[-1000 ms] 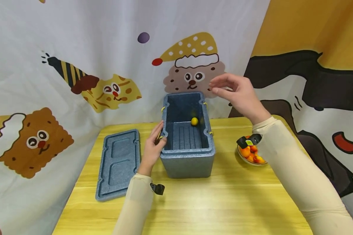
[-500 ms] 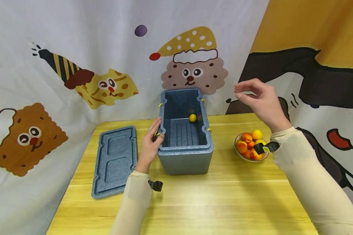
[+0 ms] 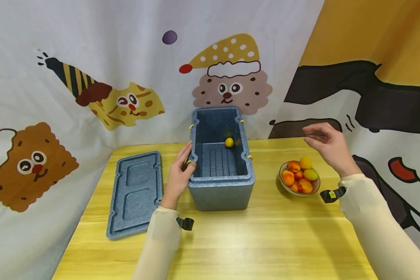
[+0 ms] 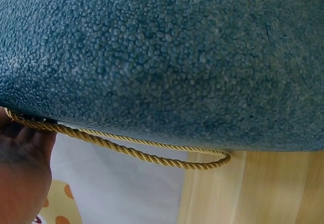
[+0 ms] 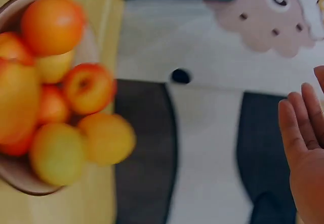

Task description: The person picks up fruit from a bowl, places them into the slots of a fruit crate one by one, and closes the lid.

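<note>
A blue-grey foam box [image 3: 221,194] with yellow rope handles stands uncovered on the table, and one small yellow fruit [image 3: 229,142] lies on its floor near the right wall. My left hand [image 3: 177,175] rests against the box's left side, its thumb at the rim and its fingers straight along the edge. In the left wrist view a rope handle [image 4: 136,153] hangs beside that hand [image 4: 25,168]. My right hand [image 3: 330,149], empty, hovers above and right of a bowl [image 3: 299,193] of red, orange and yellow fruit [image 3: 294,166]. Its fingers are loosely bent.
The box's lid [image 3: 136,194] lies flat on the wooden table [image 3: 224,249], to the left of the box. Behind the table hangs a white curtain [image 3: 126,39] printed with cartoon figures. The bowl stands right of the box.
My right hand has moved right and down, from beside the box's upper right to near the fruit bowl, which now shows fully. My left hand stays at the box's side.
</note>
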{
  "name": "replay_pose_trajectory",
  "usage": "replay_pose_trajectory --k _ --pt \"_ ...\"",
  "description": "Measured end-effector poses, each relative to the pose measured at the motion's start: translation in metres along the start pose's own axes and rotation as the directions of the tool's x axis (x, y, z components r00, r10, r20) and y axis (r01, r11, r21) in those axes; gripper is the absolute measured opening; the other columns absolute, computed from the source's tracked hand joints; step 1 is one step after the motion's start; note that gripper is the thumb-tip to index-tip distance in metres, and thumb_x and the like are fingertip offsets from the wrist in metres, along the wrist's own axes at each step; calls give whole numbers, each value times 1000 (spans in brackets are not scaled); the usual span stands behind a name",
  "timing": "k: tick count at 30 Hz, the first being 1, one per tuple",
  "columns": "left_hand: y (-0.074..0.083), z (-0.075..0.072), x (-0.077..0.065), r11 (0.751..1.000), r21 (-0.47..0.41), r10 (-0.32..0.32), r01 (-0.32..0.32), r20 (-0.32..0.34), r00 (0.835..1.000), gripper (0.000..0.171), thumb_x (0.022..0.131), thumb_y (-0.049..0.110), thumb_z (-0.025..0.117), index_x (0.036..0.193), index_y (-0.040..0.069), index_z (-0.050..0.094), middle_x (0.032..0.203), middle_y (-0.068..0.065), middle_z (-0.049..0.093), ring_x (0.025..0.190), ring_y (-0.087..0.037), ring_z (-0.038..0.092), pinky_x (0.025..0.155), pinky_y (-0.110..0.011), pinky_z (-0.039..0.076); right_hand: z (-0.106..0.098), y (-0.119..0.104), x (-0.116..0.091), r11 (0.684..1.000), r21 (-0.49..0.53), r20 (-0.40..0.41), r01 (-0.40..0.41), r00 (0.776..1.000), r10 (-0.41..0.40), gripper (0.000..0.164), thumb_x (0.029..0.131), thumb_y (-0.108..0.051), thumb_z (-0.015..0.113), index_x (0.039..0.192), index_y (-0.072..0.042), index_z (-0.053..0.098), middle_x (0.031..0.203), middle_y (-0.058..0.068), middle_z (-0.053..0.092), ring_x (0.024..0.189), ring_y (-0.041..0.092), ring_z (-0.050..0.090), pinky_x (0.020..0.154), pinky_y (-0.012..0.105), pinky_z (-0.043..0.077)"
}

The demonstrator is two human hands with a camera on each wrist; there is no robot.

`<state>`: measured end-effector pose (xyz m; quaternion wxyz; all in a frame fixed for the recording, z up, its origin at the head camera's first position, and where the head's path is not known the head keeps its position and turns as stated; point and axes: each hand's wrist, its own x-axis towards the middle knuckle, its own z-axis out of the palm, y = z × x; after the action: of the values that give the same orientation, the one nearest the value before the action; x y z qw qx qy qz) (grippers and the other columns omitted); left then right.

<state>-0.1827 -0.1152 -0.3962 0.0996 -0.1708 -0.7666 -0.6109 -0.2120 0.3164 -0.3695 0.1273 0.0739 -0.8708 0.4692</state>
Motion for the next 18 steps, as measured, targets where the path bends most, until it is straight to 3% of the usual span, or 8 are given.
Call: replay_pose_trajectory --k 3,7,13,18 --pt "1 0 0 1000 11 10 -10 4 1000 53 92 -5 52 143 -12 40 152 -22 36 136 -33 36 100 -47 38 -3 20 -7 999 14 -6 -47 999 47 33 97 -10 62 128 -1 60 123 9 54 112 18 51 86 11 42" --pt "2 0 -1 1000 8 14 -14 12 1000 53 93 -5 52 144 -11 39 152 -22 35 135 -34 38 99 -46 38 -1 43 -14 991 -1 13 -135 991 135 38 98 -19 61 131 -2 57 127 10 54 117 21 50 89 15 43" --pt "1 -1 -1 1000 -12 19 -19 28 999 53 94 -7 51 145 -11 38 152 -23 33 138 -34 34 100 -43 38 4 75 -21 969 -59 85 -238 966 243 51 99 -30 59 141 -2 49 140 18 44 128 39 42 100 47 40" --pt "0 -1 -2 999 -37 32 -31 25 999 53 94 -8 51 144 -12 37 152 -25 33 139 -35 32 105 -51 32 9 88 -22 968 -75 124 -241 961 249 55 98 -27 61 142 1 46 143 22 37 130 41 38 102 51 36"
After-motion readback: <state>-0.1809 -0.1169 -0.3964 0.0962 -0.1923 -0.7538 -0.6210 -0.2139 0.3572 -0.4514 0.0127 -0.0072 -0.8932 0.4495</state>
